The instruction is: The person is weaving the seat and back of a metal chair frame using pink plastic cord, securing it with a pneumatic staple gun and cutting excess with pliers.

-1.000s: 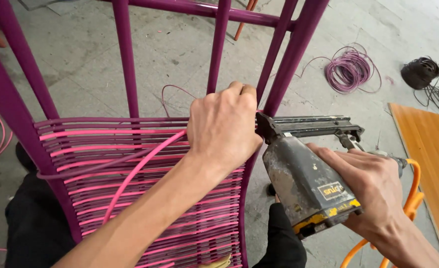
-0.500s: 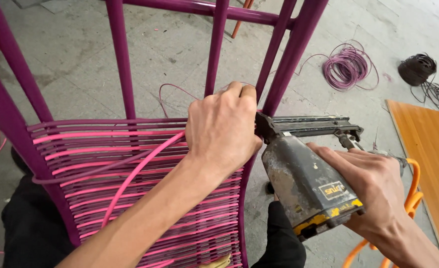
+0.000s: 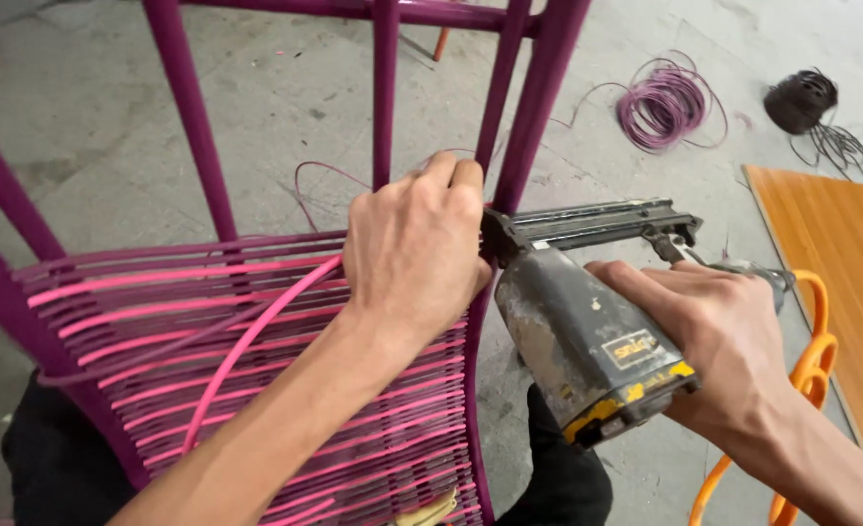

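Little has shifted: your left hand stays clamped on the pink cord at the frame; your right hand keeps gripping the staple gun, nose pressed there.

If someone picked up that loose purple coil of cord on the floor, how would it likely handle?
The purple coil would probably flop and sag, since its loops lie loosely with stray ends trailing. It likely feels light for its bulk, being thin strands. It seems unlikely to roll, lying flat on the concrete floor.

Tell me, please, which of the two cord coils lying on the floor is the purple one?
The larger, looser purple coil, nearer the chair frame. The black coil to its right is smaller and tighter.
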